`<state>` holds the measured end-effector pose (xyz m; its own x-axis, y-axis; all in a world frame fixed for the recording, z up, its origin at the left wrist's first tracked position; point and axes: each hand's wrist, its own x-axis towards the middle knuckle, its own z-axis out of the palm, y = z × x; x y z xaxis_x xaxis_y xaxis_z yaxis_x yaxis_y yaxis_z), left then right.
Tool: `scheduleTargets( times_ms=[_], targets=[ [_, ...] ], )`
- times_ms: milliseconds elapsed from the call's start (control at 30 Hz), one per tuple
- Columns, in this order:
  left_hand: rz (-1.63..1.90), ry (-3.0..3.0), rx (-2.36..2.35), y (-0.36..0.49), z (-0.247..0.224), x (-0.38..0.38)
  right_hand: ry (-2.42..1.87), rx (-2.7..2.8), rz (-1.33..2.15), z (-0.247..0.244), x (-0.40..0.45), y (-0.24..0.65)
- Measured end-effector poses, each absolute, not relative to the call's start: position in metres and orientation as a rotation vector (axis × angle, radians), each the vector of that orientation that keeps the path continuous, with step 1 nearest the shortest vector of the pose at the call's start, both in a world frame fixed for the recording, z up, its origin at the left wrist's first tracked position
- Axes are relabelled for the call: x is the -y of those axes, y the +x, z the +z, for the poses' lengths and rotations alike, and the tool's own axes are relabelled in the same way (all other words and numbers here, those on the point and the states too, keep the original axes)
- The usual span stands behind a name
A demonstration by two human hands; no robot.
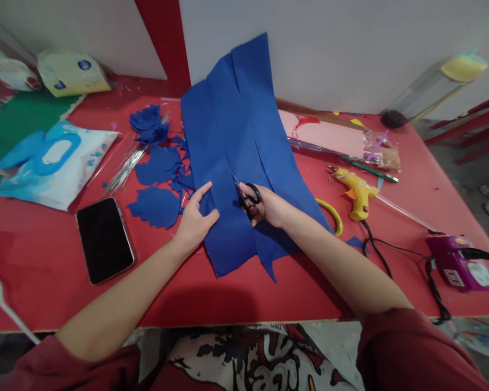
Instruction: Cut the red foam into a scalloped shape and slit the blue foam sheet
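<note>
From where I stand, a big blue sheet (240, 125) lies on the red tabletop (403, 201) in front of the person, its far end rising before the pale wall (330, 49). The right hand (267, 206) has its grip closed around the handles of black scissors (242, 200), blades pointing away over the sheet. The left hand (195, 220) rests at the sheet's left edge, its grip spread, thumb and forefinger apart. Left of it sit jagged blue cutouts (157, 206) and a phone (105, 240); a yellow glue gun (355, 190) lies to the right
</note>
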<state>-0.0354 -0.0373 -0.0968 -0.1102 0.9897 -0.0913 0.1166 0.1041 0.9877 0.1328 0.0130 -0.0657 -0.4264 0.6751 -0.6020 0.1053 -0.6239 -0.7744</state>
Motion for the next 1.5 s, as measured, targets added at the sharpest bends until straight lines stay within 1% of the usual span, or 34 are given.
scheduleTargets(
  times_ms=[133,233,500,933,1333,1500],
  targets=[
    [1.164,1.176,-1.414,-0.036,-0.097,0.037,-1.321,1.098,2.092,-0.074,-0.011,0.134],
    [1.157,1.15,-1.427,-0.035,-0.096,0.037,-1.278,1.139,2.02,-0.076,-0.007,0.134],
    [1.143,1.079,-1.42,-0.034,-0.094,0.038,-1.285,1.198,1.947,-0.076,-0.004,0.132],
    [1.161,1.138,-1.435,-0.034,-0.095,0.038,-1.352,1.262,1.824,-0.076,-0.003,0.13],
    [1.153,1.151,-1.447,-0.034,-0.094,0.039,-1.37,1.193,1.884,-0.073,-0.003,0.13],
    [1.18,1.178,-1.433,-0.035,-0.096,0.038,-1.392,1.216,1.852,-0.074,-0.004,0.129]
  ],
)
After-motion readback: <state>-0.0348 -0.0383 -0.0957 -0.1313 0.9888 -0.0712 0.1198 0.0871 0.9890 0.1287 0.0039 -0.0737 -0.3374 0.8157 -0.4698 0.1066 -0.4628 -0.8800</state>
